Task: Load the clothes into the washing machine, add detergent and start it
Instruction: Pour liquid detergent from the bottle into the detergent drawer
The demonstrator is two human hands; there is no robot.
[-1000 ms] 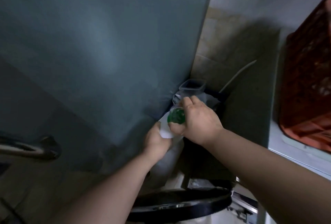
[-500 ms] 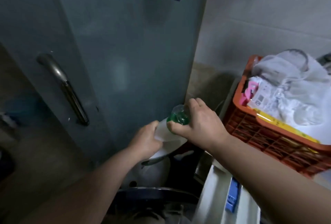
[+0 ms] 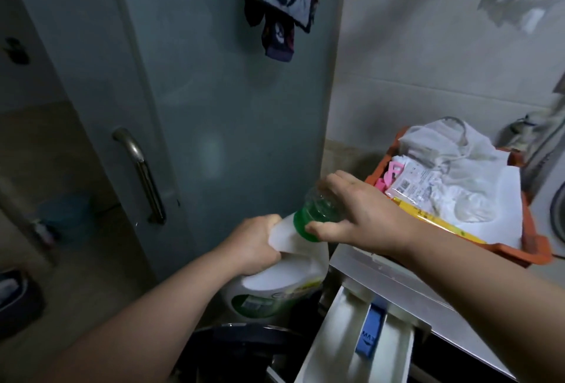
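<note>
Gripping the detergent bottle [image 3: 284,266] as before, left hand [image 3: 253,245] now higher, right hand [image 3: 360,211] fingers clamped on its cap [image 3: 318,214].

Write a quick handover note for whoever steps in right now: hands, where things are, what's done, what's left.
Left hand grips the detergent bottle by its handle, beside the machine.
Right hand grips the green cap, which sits on the bottle.
Detergent drawer is pulled out below.
Done: drawer open, bottle in hand. Whether the clothes are loaded cannot be seen.
Left: take the cap off, pour detergent, shut the drawer, start.
</note>
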